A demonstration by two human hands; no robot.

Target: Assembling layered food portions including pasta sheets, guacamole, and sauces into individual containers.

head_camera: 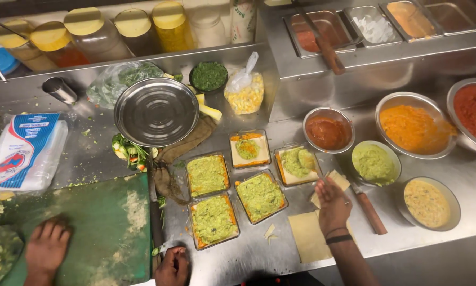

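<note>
Your right hand (333, 204) works at the slice (296, 164) left of the green bowl (375, 163); that slice is only part spread. Further left, one more (247, 150) is part spread and four (232, 198) are fully covered. Bare sheets (308, 237) remain below. Left hand (171, 267) rests far left. Neither grip can be told.

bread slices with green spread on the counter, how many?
5. Three fully covered: one, one below it, one to their right. Two partly spread: one behind, one beside the right hand at. None looks hidden.
</note>
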